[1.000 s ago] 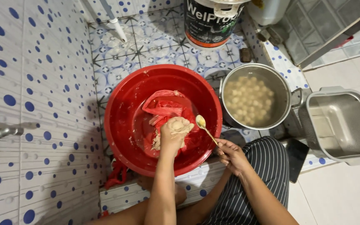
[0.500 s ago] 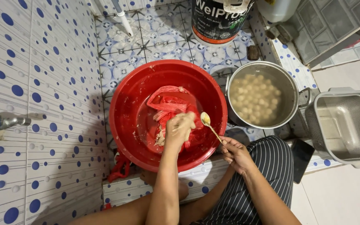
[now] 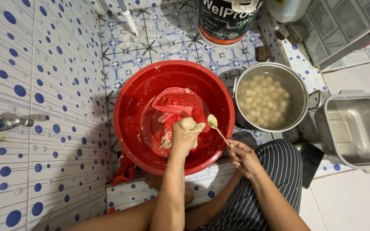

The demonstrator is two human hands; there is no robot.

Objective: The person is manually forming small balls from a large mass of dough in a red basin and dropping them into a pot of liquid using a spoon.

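My left hand point(image 3: 186, 136) stays clenched on paste over the red basin point(image 3: 133, 98), and my right hand point(image 3: 241, 155), pinching the spoon point(image 3: 217, 128), has edged closer to scoop a ball.

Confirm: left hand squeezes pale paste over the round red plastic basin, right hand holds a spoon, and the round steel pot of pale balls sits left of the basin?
Not quite. In the head view the round steel pot of pale balls sits right of the round red plastic basin, not left. The rest holds: left hand squeezes pale paste over the basin, right hand holds the spoon.

Pale paste ball point(image 3: 188, 124), perhaps sticky, metal spoon point(image 3: 217, 130) beside
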